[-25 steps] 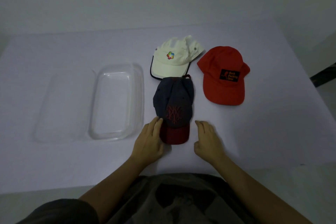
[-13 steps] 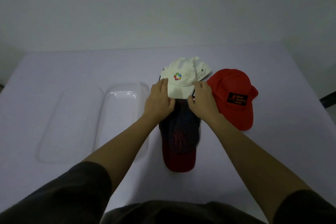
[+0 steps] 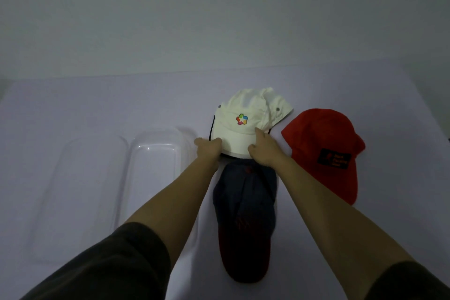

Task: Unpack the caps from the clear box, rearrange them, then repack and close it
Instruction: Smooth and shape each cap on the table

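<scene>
A white cap (image 3: 246,114) with a coloured logo lies at the table's middle. My left hand (image 3: 209,148) grips the left side of its brim. My right hand (image 3: 264,147) grips the brim's right side, thumb underneath. Just in front of it lies a navy cap (image 3: 246,212) with a dark red brim pointing toward me, between my forearms. A red cap (image 3: 326,146) with a black patch lies to the right. The clear box (image 3: 155,153) stands open and empty to the left, and its clear lid (image 3: 82,178) lies flat beside it.
Everything rests on a white table (image 3: 97,105) against a plain pale wall. My dark sleeves fill the lower corners of the view.
Both hands left the navy cap's brim, reached forward and took hold of the white cap's brim. The view has tilted up and moved closer.
</scene>
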`<state>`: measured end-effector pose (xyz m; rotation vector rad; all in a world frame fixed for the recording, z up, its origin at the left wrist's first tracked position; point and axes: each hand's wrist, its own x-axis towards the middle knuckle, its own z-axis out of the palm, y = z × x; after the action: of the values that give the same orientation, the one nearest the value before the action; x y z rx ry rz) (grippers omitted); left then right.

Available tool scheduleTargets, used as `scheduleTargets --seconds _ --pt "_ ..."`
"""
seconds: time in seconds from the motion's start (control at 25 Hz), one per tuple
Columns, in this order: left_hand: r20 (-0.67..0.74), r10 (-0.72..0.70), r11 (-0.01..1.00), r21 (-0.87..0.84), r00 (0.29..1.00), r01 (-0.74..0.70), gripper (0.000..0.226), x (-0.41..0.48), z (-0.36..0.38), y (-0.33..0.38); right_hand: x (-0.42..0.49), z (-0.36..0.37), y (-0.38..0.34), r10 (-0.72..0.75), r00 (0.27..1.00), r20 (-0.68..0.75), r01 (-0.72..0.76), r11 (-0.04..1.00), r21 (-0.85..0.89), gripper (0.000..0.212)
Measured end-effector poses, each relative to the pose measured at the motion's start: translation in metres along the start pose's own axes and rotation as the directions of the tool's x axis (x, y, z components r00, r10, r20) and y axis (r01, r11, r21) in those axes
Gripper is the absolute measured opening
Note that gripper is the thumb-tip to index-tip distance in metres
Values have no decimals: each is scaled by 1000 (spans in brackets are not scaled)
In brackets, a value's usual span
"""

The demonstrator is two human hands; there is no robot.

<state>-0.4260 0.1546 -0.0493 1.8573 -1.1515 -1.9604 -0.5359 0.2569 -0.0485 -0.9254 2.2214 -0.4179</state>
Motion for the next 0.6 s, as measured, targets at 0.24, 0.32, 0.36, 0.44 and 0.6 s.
scheduleTargets --seconds 0.24,0.32,0.36,0.44,0.6 --pt "118 45 918 -397 992 5 25 -11 7 24 -3 -10 -8 -52 998 32 58 979 -194 99" --pt "193 111 888 -460 975 -10 23 -23 7 34 -2 -14 -10 -109 980 -168 57 956 -288 93" --pt "231 145 879 -477 962 -18 22 -31 8 39 -1 -17 -12 -129 951 -282 34 948 -317 86" --pt "291 215 882 -469 932 -57 26 -46 10 48 -1 -27 -17 -138 895 -425 -15 941 -339 71" --pt "328 418 906 -220 847 -362 47 -69 -1 56 -11 -47 -29 -285 760 -584 1 899 -438 65"
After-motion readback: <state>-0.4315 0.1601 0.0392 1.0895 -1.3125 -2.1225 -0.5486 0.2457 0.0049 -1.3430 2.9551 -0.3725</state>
